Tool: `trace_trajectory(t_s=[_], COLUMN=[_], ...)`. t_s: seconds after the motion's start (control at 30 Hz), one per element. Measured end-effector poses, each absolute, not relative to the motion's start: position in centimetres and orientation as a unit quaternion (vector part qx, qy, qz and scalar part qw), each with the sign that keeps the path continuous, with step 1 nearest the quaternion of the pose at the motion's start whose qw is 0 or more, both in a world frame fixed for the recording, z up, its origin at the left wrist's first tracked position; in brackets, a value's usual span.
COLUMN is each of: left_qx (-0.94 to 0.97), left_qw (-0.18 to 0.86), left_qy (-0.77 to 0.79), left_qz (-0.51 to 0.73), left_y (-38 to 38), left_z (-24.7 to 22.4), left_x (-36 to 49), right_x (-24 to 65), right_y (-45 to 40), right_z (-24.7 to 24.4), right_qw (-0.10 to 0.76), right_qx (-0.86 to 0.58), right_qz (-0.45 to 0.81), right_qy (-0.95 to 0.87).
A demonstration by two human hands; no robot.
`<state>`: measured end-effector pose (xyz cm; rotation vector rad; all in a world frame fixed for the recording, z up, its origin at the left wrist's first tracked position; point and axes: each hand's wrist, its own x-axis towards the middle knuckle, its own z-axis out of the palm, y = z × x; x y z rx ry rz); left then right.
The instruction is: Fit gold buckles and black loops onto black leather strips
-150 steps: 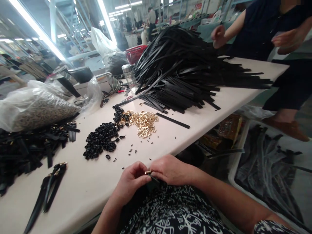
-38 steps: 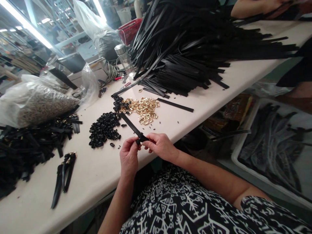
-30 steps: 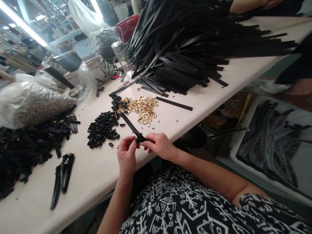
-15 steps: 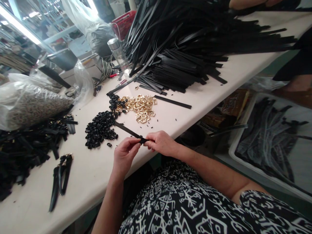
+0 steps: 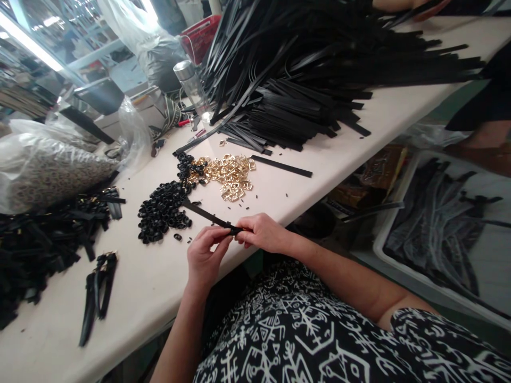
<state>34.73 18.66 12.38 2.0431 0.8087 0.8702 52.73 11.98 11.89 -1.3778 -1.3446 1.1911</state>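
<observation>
My left hand [image 5: 207,250] pinches a black strap [image 5: 206,214] near its end, at the table's front edge. Close beside it, my right hand [image 5: 261,232] grips the same end between thumb and fingers. The strap's other end reaches up-left to a heap of small black loops [image 5: 162,210]. A dark piece sits around the strap between my fingertips, mostly hidden; a speck of gold shows there. Behind the hands lies a pile of gold buckles [image 5: 231,175], touching the black loops. One loose black loop [image 5: 178,237] lies apart from its heap.
Long black straps [image 5: 295,106] are piled at the back, with a single strap [image 5: 281,166] nearer. Strap pieces with gold fittings [image 5: 48,244] are heaped left. A glass bottle [image 5: 194,90] stands behind. Another person's hand [image 5: 431,9] is at top right. A white bin [image 5: 381,250] holds dark strips.
Both hands stay at the strap's end, with small finger shifts around the dark piece. The other person's hand at top right has moved. The view has shifted slightly.
</observation>
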Motion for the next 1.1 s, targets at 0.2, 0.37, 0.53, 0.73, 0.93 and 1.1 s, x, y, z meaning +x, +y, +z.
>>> trace_trajectory(t_s=[0.2, 0.37, 0.53, 0.73, 0.93, 1.1], left_qx=[0.821, 0.832, 0.819, 0.743, 0.723, 0.664], left_qw=[0.354, 0.32, 0.347, 0.437, 0.436, 0.473], left_qy=[0.316, 0.336, 0.346, 0.396, 0.39, 0.413], left_qz=[0.317, 0.305, 0.298, 0.316, 0.367, 0.406], left_y=[18.4, 18.2, 18.0, 17.8, 17.3, 17.4], left_z=[12.2, 12.8, 12.7, 12.3, 12.0, 11.4], left_x=[35.3, 35.9, 35.8, 35.5, 36.4, 36.0], right_x=[53.1, 53.7, 53.2, 52.5, 52.0, 52.1], right_y=[12.0, 12.0, 12.0, 11.8, 11.9, 11.7], right_z=[12.0, 12.0, 11.6, 11.5, 11.9, 11.8], right_qw=[0.379, 0.38, 0.452, 0.487, 0.454, 0.47], right_qx=[-0.551, -0.529, -0.506, -0.515, -0.581, -0.579], right_qz=[0.411, 0.383, 0.504, 0.498, 0.424, 0.412], right_qy=[-0.62, -0.655, -0.535, -0.5, -0.526, -0.523])
